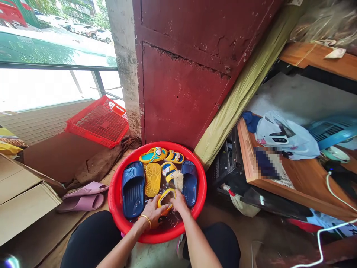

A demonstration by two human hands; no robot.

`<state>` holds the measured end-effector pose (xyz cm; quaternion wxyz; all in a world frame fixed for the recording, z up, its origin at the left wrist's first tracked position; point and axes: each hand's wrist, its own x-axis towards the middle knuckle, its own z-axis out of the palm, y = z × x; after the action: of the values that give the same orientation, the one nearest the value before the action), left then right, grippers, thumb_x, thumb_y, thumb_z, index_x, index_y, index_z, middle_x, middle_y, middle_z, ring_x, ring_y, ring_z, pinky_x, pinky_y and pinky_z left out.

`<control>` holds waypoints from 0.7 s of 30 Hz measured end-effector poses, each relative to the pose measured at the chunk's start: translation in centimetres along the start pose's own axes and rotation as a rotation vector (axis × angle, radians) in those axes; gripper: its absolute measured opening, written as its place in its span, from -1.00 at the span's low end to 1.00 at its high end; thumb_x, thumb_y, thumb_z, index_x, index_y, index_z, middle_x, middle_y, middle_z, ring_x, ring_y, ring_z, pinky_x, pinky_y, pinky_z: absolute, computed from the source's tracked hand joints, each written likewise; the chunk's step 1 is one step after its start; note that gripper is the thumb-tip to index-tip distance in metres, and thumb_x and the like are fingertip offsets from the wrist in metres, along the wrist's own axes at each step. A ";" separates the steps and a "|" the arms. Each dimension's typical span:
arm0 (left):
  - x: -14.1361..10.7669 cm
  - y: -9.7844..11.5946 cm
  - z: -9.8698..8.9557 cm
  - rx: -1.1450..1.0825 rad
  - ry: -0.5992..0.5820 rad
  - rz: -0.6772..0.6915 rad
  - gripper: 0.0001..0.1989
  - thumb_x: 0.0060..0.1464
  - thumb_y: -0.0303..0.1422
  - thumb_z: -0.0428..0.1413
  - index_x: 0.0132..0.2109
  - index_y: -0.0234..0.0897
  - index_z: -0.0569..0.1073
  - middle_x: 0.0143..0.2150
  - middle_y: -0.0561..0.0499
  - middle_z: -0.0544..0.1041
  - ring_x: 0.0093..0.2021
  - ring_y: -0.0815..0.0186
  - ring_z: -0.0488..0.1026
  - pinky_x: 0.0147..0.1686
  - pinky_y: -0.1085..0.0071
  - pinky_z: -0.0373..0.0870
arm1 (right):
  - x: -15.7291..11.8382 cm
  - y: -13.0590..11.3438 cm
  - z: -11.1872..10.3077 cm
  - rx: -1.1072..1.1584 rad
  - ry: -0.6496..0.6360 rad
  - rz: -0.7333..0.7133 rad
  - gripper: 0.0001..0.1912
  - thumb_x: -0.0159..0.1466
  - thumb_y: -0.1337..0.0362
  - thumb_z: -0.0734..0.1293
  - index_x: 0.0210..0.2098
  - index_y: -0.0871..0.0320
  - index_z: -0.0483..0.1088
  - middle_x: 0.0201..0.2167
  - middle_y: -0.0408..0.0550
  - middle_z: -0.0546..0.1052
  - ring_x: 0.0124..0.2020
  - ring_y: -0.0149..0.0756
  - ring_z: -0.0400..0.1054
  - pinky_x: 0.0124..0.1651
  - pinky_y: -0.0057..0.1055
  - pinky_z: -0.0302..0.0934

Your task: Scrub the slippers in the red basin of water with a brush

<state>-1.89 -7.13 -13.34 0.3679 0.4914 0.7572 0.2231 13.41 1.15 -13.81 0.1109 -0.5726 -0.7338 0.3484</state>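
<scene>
A red basin (115, 208) of water stands between my knees with several slippers in it. My left hand (153, 211), a gold bangle on its wrist, grips a small yellow clog (161, 202) by its side. My right hand (179, 203) is closed at the clog's other side. A scrub brush (178, 180) with pale bristles sticks up from that hand; its handle is hidden. Around them lie a blue slipper (134, 190) at left, another blue slipper (189, 182) at right, an upturned yellow slipper (153, 179), and yellow slippers with cartoon figures (153, 155).
Pink slippers (83, 197) lie left of the basin, near cardboard (25, 208) and a red plastic crate (99, 121). A dark red door (178, 93) rises behind. At right, a wooden shelf (295, 190) holds a plastic bag (287, 137) and a blue fan (334, 130); a white cable (319, 242) hangs there.
</scene>
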 end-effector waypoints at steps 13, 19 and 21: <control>3.3 1.2 0.6 0.182 -0.082 -0.110 -0.69 0.13 -0.14 0.04 -0.14 -0.22 0.54 -0.06 -0.29 0.63 0.02 -0.06 0.58 -0.08 0.22 0.42 | 0.0 -1.3 -0.6 -0.160 0.081 0.060 -0.69 0.36 0.15 0.30 -0.03 0.22 0.48 -0.18 0.23 0.62 -0.09 -0.06 0.54 -0.10 -0.33 0.31; 3.7 0.5 1.2 0.169 -0.071 -0.127 -0.62 0.19 -0.07 -0.02 -0.09 -0.19 0.54 -0.03 -0.28 0.64 0.01 -0.03 0.59 -0.12 0.27 0.41 | 0.4 0.1 -0.6 -0.103 0.030 0.042 -0.74 0.36 0.36 0.19 -0.09 0.15 0.48 -0.16 0.10 0.63 -0.08 -0.16 0.53 -0.08 -0.37 0.28; 3.9 0.3 1.3 0.167 -0.068 -0.147 -0.67 0.19 -0.16 -0.02 -0.09 -0.23 0.53 -0.04 -0.30 0.64 -0.02 -0.02 0.60 -0.13 0.28 0.40 | 0.4 0.3 -0.6 -0.066 0.004 0.024 -0.69 0.28 0.43 0.22 -0.04 0.13 0.47 -0.12 0.02 0.63 -0.08 -0.21 0.52 -0.08 -0.41 0.29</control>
<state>-1.68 -3.46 -15.25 0.3665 0.4706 0.7943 0.1148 13.89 1.79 -13.66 0.0890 -0.5855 -0.7376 0.3242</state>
